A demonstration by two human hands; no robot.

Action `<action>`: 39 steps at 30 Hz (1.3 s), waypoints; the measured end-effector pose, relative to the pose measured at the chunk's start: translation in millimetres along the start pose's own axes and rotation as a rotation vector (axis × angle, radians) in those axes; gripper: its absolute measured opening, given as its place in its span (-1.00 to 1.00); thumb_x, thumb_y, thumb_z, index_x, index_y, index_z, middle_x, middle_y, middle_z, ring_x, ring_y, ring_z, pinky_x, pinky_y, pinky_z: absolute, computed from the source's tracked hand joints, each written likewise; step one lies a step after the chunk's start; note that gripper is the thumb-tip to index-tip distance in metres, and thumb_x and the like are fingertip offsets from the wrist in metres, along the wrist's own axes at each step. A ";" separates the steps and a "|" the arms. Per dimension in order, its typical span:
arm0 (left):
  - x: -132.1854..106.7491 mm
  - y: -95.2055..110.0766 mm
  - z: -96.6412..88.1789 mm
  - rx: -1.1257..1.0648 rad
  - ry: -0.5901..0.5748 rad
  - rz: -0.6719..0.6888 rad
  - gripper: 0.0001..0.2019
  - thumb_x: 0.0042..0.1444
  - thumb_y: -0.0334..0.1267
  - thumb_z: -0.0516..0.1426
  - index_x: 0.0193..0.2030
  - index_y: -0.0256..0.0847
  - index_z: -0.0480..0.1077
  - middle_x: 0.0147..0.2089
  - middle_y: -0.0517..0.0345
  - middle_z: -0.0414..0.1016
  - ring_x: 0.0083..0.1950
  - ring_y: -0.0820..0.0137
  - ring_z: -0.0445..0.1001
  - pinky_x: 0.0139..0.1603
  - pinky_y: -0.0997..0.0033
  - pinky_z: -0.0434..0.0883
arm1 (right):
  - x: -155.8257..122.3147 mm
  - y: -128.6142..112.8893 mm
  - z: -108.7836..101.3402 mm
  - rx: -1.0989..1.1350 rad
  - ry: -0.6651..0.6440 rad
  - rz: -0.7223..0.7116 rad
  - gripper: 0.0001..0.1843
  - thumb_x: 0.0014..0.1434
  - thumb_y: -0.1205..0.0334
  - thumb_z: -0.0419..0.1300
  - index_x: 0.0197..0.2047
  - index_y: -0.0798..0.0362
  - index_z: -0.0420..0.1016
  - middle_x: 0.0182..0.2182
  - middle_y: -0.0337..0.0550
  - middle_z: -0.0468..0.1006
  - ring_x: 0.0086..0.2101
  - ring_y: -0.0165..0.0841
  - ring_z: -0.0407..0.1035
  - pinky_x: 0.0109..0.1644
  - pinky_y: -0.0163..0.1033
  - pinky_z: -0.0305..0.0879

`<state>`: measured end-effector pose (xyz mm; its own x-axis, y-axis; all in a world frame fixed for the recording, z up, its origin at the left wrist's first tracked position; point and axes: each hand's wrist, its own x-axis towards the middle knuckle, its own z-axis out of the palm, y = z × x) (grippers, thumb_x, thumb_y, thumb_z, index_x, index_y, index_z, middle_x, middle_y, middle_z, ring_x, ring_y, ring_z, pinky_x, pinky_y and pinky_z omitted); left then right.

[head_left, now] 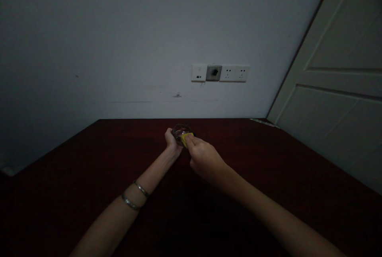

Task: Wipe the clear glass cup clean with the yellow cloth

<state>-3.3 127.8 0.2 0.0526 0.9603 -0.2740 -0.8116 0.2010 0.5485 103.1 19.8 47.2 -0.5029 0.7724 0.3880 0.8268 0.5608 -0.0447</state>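
My left hand point(172, 141) is wrapped round a small clear glass point(180, 131) that stands at the far middle of a dark red table point(89, 169). My right hand point(203, 157) pinches a small yellow piece, perhaps a cloth or sponge point(186, 137), and presses it against the near side of the glass. Two metal bangles point(135, 195) sit on my left forearm. The room is dim and the inside of the glass is hard to make out.
A white wall rises behind the table, with a row of sockets and a switch point(221, 73). A pale panelled door point(337, 86) stands at the right. A thin pale strip point(264, 122) lies at the table's far right corner.
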 end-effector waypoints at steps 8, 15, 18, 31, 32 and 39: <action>-1.4 9.2 -0.4 0.081 0.064 -0.059 -0.59 0.06 -0.13 -0.14 -0.23 -0.36 0.41 -0.43 -0.12 0.47 -0.43 0.15 0.48 -0.50 0.24 0.40 | -0.4 33.9 -12.4 0.062 0.071 0.146 -0.43 -0.06 0.58 -0.06 0.07 0.24 0.30 -0.01 0.16 0.45 -0.06 -0.14 0.39 -0.01 -0.09 0.32; -0.9 6.5 0.2 0.052 0.019 -0.056 -0.64 0.11 -0.11 -0.14 -0.20 -0.31 0.35 -0.31 -0.14 0.45 -0.29 0.10 0.50 -0.42 0.15 0.45 | 4.4 76.1 -9.9 0.179 0.092 0.249 -0.39 -0.14 0.58 -0.04 0.01 0.15 0.44 -0.15 0.05 0.56 -0.15 -0.15 0.46 -0.08 -0.10 0.33; -0.2 5.4 0.2 0.036 -0.014 -0.056 -0.66 0.11 -0.07 -0.10 -0.21 -0.27 0.33 -0.28 -0.11 0.44 -0.25 0.12 0.50 -0.36 0.12 0.47 | 5.6 81.5 -5.6 0.327 0.076 0.277 -0.40 -0.16 0.58 -0.03 -0.03 0.12 0.48 -0.18 0.01 0.58 -0.18 -0.16 0.47 -0.13 -0.13 0.35; -9.4 -2.2 9.5 -0.078 -0.034 0.124 -0.65 0.18 -0.09 -0.09 -0.28 -0.29 0.41 -0.30 -0.03 0.49 -0.28 0.27 0.49 -0.23 0.22 0.45 | 19.2 59.0 67.4 0.787 0.379 0.317 -0.32 0.03 0.44 0.04 0.25 0.12 0.08 0.14 0.09 0.31 0.11 -0.27 0.25 0.18 -0.04 0.14; -10.3 -3.4 10.3 -0.076 -0.047 0.124 -0.64 0.18 -0.10 -0.08 -0.29 -0.31 0.42 -0.31 -0.04 0.49 -0.29 0.28 0.49 -0.23 0.25 0.45 | 20.8 57.9 68.7 0.811 0.376 0.351 -0.33 0.03 0.43 0.05 0.25 0.13 0.08 0.15 0.10 0.30 0.12 -0.27 0.24 0.18 -0.04 0.13; -11.7 -9.5 9.3 -0.087 -0.173 0.079 -0.68 0.20 -0.21 -0.07 -0.34 -0.37 0.42 -0.32 -0.08 0.51 -0.29 0.29 0.50 -0.16 0.30 0.42 | 25.2 47.7 61.8 1.301 0.425 0.639 -0.42 -0.14 0.41 0.12 0.04 0.14 0.32 -0.09 -0.05 0.51 -0.20 -0.31 0.45 -0.11 -0.21 0.38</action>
<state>9.2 116.5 5.6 0.0800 0.9928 -0.0894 -0.8639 0.1138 0.4907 114.3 84.4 -2.0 0.1410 0.9679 0.2079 -0.0357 0.2148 -0.9760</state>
